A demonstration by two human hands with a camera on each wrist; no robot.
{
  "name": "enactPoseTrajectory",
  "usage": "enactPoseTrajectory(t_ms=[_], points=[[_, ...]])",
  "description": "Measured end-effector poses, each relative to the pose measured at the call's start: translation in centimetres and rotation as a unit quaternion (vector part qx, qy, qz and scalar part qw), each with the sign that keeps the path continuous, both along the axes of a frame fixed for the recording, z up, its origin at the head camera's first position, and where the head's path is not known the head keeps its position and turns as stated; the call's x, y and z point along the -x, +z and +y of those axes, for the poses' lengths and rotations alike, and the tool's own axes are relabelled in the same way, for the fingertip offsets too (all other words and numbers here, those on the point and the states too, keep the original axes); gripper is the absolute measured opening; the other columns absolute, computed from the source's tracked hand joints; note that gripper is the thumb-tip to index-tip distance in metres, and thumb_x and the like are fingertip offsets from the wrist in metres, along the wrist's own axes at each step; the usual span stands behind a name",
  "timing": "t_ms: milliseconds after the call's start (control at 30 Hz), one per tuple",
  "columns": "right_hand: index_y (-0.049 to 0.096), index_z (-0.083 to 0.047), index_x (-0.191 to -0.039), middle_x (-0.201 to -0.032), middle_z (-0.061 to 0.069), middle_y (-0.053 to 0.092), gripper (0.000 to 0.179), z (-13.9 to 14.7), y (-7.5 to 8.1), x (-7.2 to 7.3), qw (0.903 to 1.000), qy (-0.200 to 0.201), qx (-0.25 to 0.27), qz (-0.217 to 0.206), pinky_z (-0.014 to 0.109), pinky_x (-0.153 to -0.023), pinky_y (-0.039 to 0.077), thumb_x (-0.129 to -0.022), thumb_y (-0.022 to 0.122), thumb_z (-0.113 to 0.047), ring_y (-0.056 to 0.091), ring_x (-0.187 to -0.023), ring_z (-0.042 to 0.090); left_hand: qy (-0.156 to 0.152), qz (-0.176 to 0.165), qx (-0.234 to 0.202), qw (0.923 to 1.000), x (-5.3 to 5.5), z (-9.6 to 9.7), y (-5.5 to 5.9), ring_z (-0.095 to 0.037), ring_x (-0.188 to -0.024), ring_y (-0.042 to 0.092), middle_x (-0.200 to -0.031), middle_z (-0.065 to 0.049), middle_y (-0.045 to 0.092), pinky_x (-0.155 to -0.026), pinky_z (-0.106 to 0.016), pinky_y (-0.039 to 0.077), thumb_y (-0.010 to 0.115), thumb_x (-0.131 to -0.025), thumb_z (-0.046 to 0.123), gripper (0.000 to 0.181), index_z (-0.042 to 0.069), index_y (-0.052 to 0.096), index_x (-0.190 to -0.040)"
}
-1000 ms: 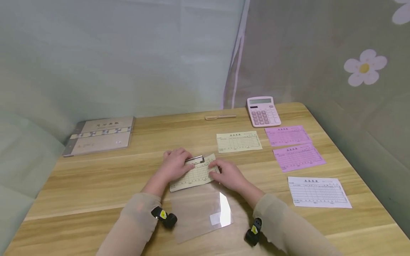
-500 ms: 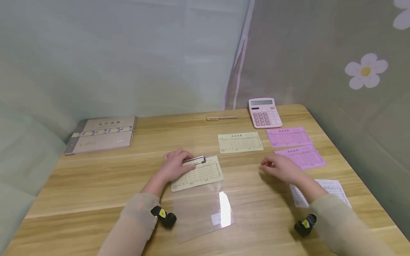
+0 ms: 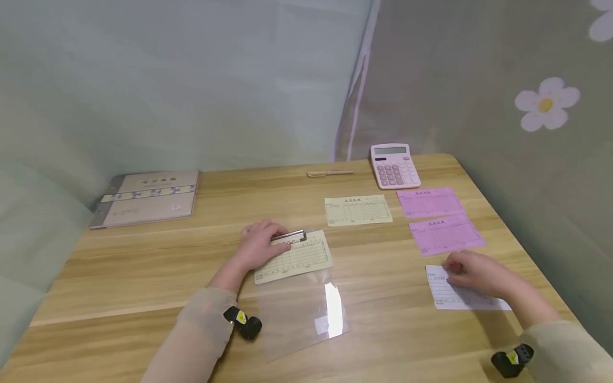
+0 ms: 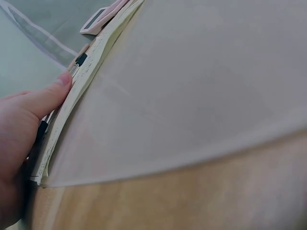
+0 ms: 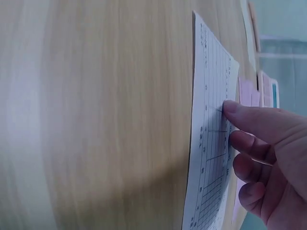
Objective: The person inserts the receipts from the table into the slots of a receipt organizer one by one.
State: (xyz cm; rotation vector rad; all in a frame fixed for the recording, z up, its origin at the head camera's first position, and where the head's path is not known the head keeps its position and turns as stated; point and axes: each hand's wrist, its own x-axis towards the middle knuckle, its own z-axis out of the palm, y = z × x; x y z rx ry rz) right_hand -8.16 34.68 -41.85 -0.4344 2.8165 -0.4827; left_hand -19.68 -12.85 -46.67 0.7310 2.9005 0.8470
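Observation:
In the head view, my left hand [image 3: 261, 247] grips the top of a clear clipboard [image 3: 297, 319] at its metal clip [image 3: 289, 235], its thumb over the clip and the sheets. Yellow ruled forms [image 3: 306, 257] lie under that clip, their layered edge visible as a thin yellow strip [image 4: 76, 88] in the left wrist view. Over at the right, my right hand [image 3: 481, 274] is above a white ruled form [image 3: 445, 290], covering part of it. The right wrist view has the thumb tip at the white form's printed face [image 5: 201, 139], with the other fingers loosely bent near its far side.
Two pink forms [image 3: 445, 235] lie just beyond the white one, with a single yellow form [image 3: 358, 210] to their left. A pink calculator [image 3: 395, 166] and a pen [image 3: 330, 173] are along the back edge. At the back left lies a beige notebook [image 3: 146, 199].
My right hand has left the yellow forms on the clipboard and travelled right, past the pink forms, to the white form. My left hand has kept its place at the clip.

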Motion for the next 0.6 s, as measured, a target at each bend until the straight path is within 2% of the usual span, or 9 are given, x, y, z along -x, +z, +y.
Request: enactPoseTrajectory(t_ms=[100, 267, 433, 600], points=[[0.063, -0.013, -0.091, -0.079, -0.009, 0.054, 0.017, -1.5, -0.2, 0.7, 0.9997, 0.018, 0.011, 0.008, 0.033, -0.066, 0.044, -0.078, 0.074, -0.016, 0.048, -0.073, 0.008, -0.005, 0.005, 0.009, 0.9999, 0.1, -0.7, 0.6, -0.025, -0.110, 0.048, -0.114, -0.004, 0.058, -0.095, -0.051, 0.018, 0.064, -0.085, 0.044, 0.040, 0.016, 0.063, -0.114], [0.063, -0.014, -0.093, -0.079, -0.011, 0.054, 0.017, -3.1, -0.6, 0.9, 0.9988, 0.041, 0.014, 0.022, 0.031, -0.066, 0.044, -0.079, 0.073, -0.017, 0.047, -0.072, 0.005, 0.002, 0.005, 0.009, 0.9999, -0.3, -0.3, 0.2, -0.024, -0.111, 0.048, -0.113, -0.002, 0.057, -0.096, -0.048, 0.017, 0.065, -0.086, 0.043, 0.039, 0.017, 0.063, -0.114], [0.063, -0.015, -0.092, -0.079, -0.011, 0.054, 0.017, -4.8, -0.7, 1.4, 0.9981, 0.042, 0.009, 0.043, 0.033, -0.068, 0.045, -0.079, 0.073, -0.017, 0.048, -0.072, 0.006, 0.002, 0.007, 0.007, 1.0000, -0.3, -0.2, 0.4, -0.024, -0.112, 0.047, -0.114, -0.002, 0.057, -0.097, -0.049, 0.017, 0.064, -0.086, 0.044, 0.039, 0.017, 0.063, -0.114], [0.063, -0.016, -0.092, -0.081, -0.010, 0.055, 0.016, -6.6, -0.5, 2.1, 0.9979, 0.045, 0.005, 0.046, 0.035, -0.069, 0.045, -0.080, 0.073, -0.020, 0.049, -0.074, 0.007, 0.005, 0.009, 0.008, 0.9999, -0.3, -0.3, 0.3, -0.024, -0.112, 0.047, -0.114, -0.002, 0.057, -0.098, -0.049, 0.017, 0.063, -0.087, 0.043, 0.039, 0.016, 0.063, -0.115]])
